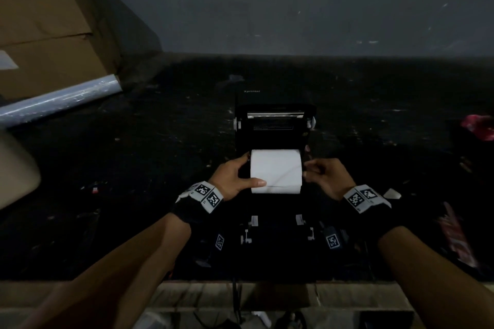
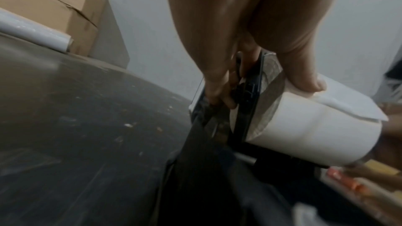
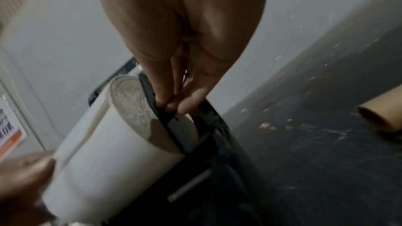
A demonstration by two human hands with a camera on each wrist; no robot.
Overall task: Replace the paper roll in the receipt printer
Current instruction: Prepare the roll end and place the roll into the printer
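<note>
A black receipt printer [image 1: 272, 130] stands open on the dark table, its lid tipped back. A white paper roll [image 1: 276, 171] sits in its bay between two black guide plates. My left hand [image 1: 250, 171] holds the roll's left end: the thumb [image 2: 304, 78] lies on the roll [image 2: 304, 135], and the fingers curl round the outside of the left guide plate [image 2: 250, 95]. My right hand [image 1: 307, 169] pinches the top edge of the right guide plate [image 3: 165, 114] with its fingertips [image 3: 174, 105], beside the roll's right end [image 3: 104, 152]. The loose paper edge lies on top of the roll.
A cardboard box [image 1: 40, 21] and a roll of clear film [image 1: 58, 101] lie at the back left. An empty brown cardboard core [image 3: 383, 109] lies on the table to the right. Red wrappers [image 1: 478, 128] sit at the right edge. The table's front edge [image 1: 107, 282] is near my forearms.
</note>
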